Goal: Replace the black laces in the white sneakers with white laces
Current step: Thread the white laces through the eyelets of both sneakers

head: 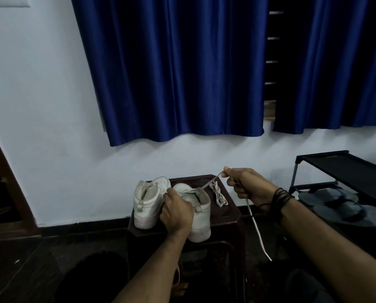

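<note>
Both bare arms reached forward from the bottom of the view. The left hand (176,212) was low, with its back to the camera and its fingers curled over the top of the right sneaker (199,212), gripping it by the collar. The right hand (245,186) was lifted higher and off to the right of that shoe. It pinched a white lace (211,182) between thumb and finger, and the other fingers were curled round the same lace. A black cord was wrapped many times around the right wrist.

The white lace ran tight from the front of the right sneaker up to the right hand's fingertips. Its loose end came out under the hand and hung down past the edge of the stool (230,217).

The two white sneakers stood side by side on the dark brown stool, heels toward the camera. The left sneaker (148,203) stood just beside the left hand; whether they touched could not be told. A second white lace (219,194) lay in a loose bundle on the stool, just right of the right sneaker and under the raised hand.

Blue curtains (182,68) hung on the white wall behind. A black shoe rack (344,169) stood to the right with dark sandals (346,209) on its lower shelf
</note>
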Tool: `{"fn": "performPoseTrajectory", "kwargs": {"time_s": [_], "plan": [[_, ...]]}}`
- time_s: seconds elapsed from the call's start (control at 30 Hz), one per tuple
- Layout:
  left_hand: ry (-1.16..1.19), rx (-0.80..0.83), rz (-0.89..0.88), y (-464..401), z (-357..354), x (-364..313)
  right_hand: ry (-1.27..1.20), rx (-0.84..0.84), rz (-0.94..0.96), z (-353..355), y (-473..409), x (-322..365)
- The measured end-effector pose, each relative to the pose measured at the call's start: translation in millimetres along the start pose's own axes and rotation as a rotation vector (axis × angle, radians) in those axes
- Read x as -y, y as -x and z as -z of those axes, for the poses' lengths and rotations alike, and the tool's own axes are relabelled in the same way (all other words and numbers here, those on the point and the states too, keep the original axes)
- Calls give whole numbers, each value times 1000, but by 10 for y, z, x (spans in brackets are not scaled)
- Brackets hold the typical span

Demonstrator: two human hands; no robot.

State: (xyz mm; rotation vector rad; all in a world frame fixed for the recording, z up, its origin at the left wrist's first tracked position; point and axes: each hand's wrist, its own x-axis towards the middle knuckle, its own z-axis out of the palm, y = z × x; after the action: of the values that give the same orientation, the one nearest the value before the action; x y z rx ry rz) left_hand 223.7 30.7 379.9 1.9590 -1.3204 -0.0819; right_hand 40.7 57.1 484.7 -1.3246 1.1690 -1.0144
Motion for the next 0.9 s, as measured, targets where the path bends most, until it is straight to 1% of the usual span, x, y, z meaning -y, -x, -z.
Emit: {"fn": "performPoseTrajectory", "kwargs": {"time_s": [0.07, 0.1, 0.13, 0.17, 0.2, 0.23, 0.27, 0.3, 0.33, 0.37, 0.4, 0.47, 0.57, 0.6, 0.63, 0.67, 0.77, 0.8, 0.9], "plan": [[-102, 6, -44, -54, 72, 5, -77, 34, 14, -2, 32, 70], [-154, -41, -109, -71, 109, -9, -124, 47, 24, -12, 49, 110], [-179, -122, -204, -77, 153, -42, -170, 57, 38, -24, 58, 147], [-153, -208, -322, -64, 212, -93, -213, 66, 52, -43, 63, 184], [-85, -256, -437, -43, 241, -159, -255, 73, 63, -67, 59, 220], [51, -203, -525, -3, 297, -250, -295, 79, 69, -98, 59, 256], [248, -27, -533, 31, 363, -370, -328, 83, 71, -127, 50, 283], [487, 253, -449, 70, 434, -504, -347, 84, 71, -157, 34, 304], [671, 532, -327, 109, 508, -630, -348, 82, 68, -178, 21, 322], [761, 690, -232, 130, 553, -719, -337, 73, 66, -188, 12, 340], [783, 748, -173, 141, 574, -760, -326, 60, 68, -191, 8, 352], [807, 782, -108, 153, 612, -725, -325, 41, 88, -183, 10, 381], [1003, 1051, -30, 184, 654, -627, -340, 15, 125, -124, 28, 416], [1075, 1092, -35, 190, 688, -603, -334, 1, 139, -87, 18, 410], [1121, 1097, -53, 175, 700, -580, -330, -16, 148, -46, 4, 397], [1112, 1091, -79, 161, 691, -565, -336, -34, 151, -5, -15, 374], [822, 981, -172, 158, 660, -549, -405, -60, 143, 24, -51, 271], [793, 972, -186, 177, 642, -554, -433, -52, 142, -7, -54, 239], [891, 1087, -203, 275, 605, -606, -507, -15, 156, -135, -67, 202]]}}
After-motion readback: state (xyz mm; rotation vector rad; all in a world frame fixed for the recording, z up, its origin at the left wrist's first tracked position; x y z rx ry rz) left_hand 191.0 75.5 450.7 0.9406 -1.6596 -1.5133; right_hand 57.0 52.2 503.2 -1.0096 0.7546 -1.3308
